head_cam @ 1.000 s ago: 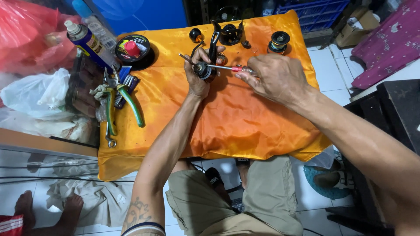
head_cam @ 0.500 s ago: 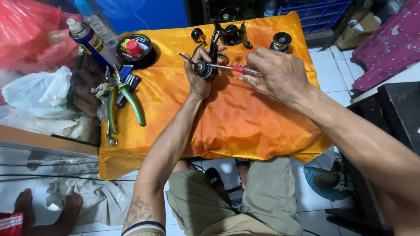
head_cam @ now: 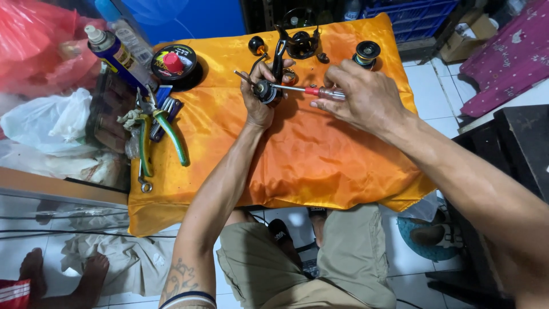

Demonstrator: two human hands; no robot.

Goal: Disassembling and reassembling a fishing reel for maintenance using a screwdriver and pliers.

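Two hands work above the orange-draped counter [head_cam: 320,166]: left hand [head_cam: 260,94] clasps a small reel part [head_cam: 266,91]; right hand [head_cam: 360,97] pinches a red-handled screwdriver [head_cam: 306,90] whose tip meets it. Slippage risk: the tip could skid, dropping a fastener into the cloth folds.
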